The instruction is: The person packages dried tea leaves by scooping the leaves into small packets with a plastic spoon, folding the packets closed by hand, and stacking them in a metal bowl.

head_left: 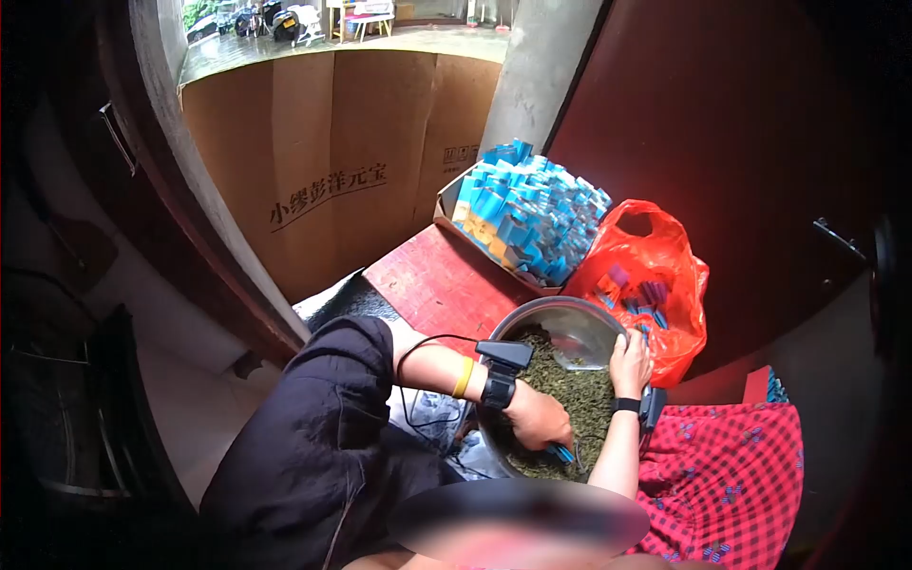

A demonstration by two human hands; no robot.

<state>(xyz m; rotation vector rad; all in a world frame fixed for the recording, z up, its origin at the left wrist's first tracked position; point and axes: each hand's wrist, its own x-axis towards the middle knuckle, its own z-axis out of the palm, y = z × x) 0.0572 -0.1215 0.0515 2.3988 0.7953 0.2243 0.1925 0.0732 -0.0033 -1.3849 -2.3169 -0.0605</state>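
A round metal bowl (559,302) holds dark green, leafy-looking loose material (575,404). Inside it, my left hand (540,421) is closed on a small blue packet (564,454), low over the loose material. That wrist has a black strap device and a yellow band. On the bowl's right rim rests my right hand (630,365), its fingers gripping the edge; a black band circles this wrist. Beyond the bowl stands a box full of blue packets (541,204). An open red plastic bag (686,304) with small blue and purple packets inside sits just right of the bowl.
Under the box is a red board (442,285). A tall cardboard sheet (351,171) with printed characters stands in the doorway, with scooters (296,24) outside. Dark red door panels (731,142) rise at the right. Red checked cloth (727,475) lies at the lower right.
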